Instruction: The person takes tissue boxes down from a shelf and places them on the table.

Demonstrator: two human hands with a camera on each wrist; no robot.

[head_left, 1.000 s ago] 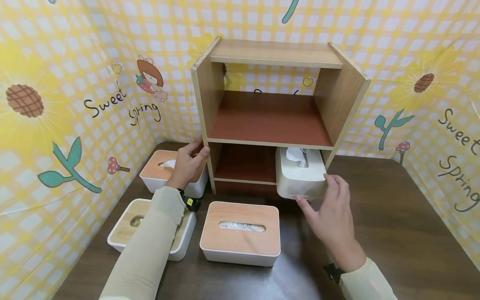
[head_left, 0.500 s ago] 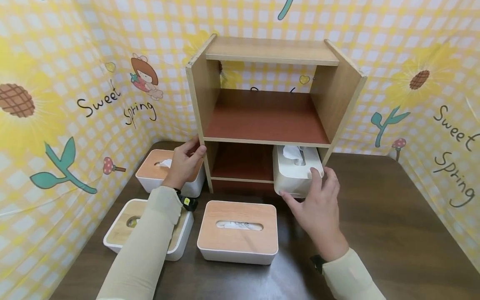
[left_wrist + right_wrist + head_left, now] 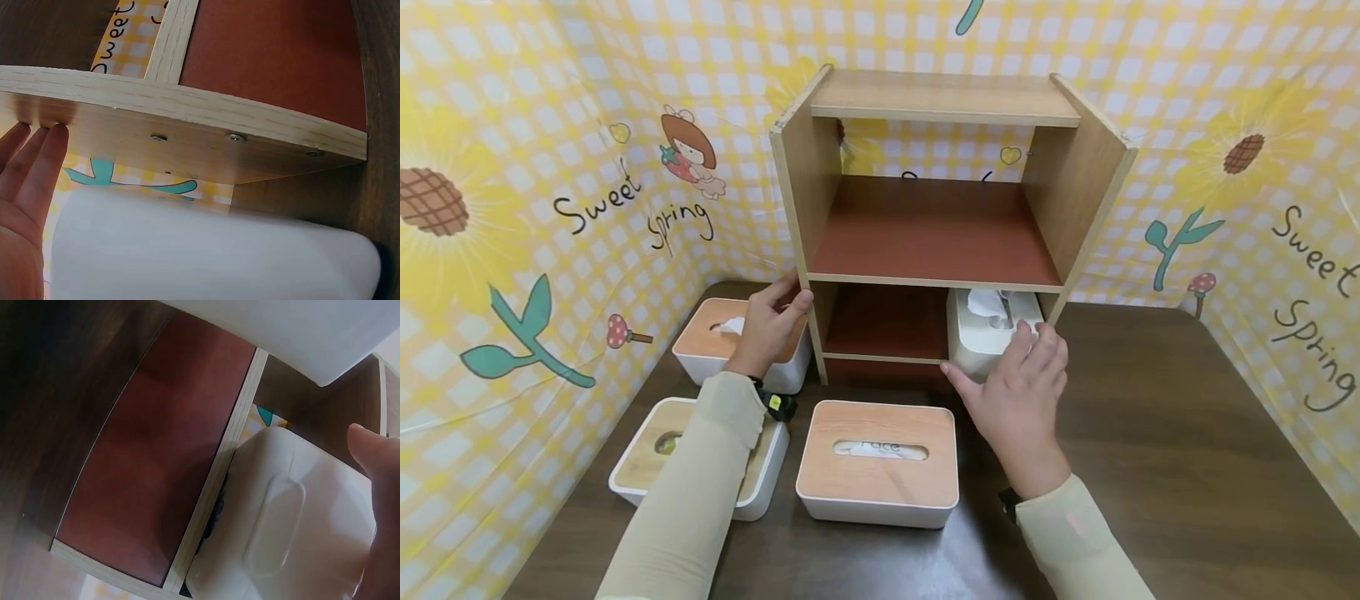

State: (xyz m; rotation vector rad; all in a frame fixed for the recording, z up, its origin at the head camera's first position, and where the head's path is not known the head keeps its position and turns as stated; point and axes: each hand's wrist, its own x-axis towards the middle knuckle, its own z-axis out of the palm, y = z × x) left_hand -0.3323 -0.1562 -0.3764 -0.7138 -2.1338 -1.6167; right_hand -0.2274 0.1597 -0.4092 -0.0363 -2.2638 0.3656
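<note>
A white tissue box stands at the right side of the lower compartment of a wooden shelf unit. White tissue pokes from its top slot. My right hand lies against the box's front, fingers spread and near its top front edge. In the right wrist view the box's front face shows, with the thumb raised beside it. My left hand touches the left side panel of the unit. In the left wrist view its straight fingers press flat against that panel.
A tissue box with an orange-wood lid stands in front of the unit. Another such box sits beside the unit's left panel. A box with a pale wood lid is partly hidden under the left sleeve. Checked cloth surrounds the dark table.
The white tissue box has slid deeper into the lower compartment. My right hand has moved left and forward with it, its fingers shifting from the box's right side to its front. The left hand stays.
</note>
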